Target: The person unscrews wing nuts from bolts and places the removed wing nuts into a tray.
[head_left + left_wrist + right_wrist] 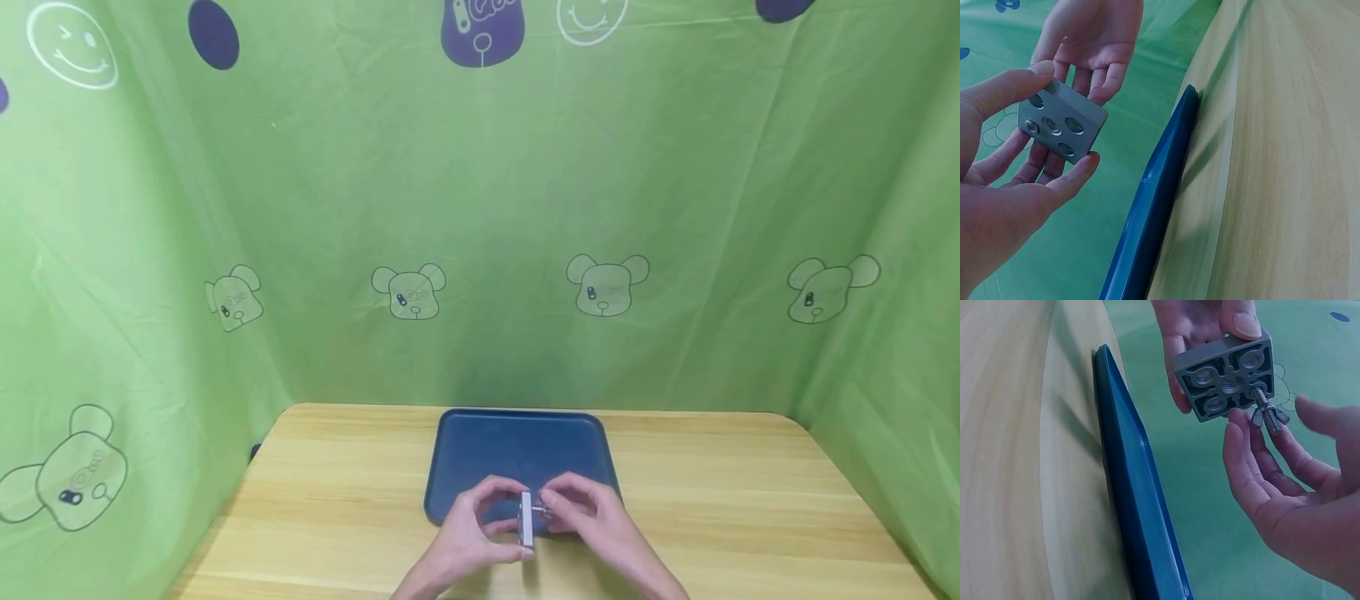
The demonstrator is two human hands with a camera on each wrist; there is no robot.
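- Head view: left hand [467, 532] grips a square grey metal block [527, 518] by opposite edges; slack fingers could let it tilt.
- Right of those fingers, a silver threaded bolt [1261, 399] carries a grey metal wing nut [1257, 418], which could drop if spun off.
- Right hand [596, 515]: fingers loosely curved, thumb apart, likely steadying it little.

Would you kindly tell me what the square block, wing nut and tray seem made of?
Square block: probably cast metal, matte grey, judging by ribbed back and bright hole rims.
Wing nut: likely metal, from its silvery-grey sheen.
Tray: perhaps plastic, smooth blue, suggested by soft highlights along its rim.
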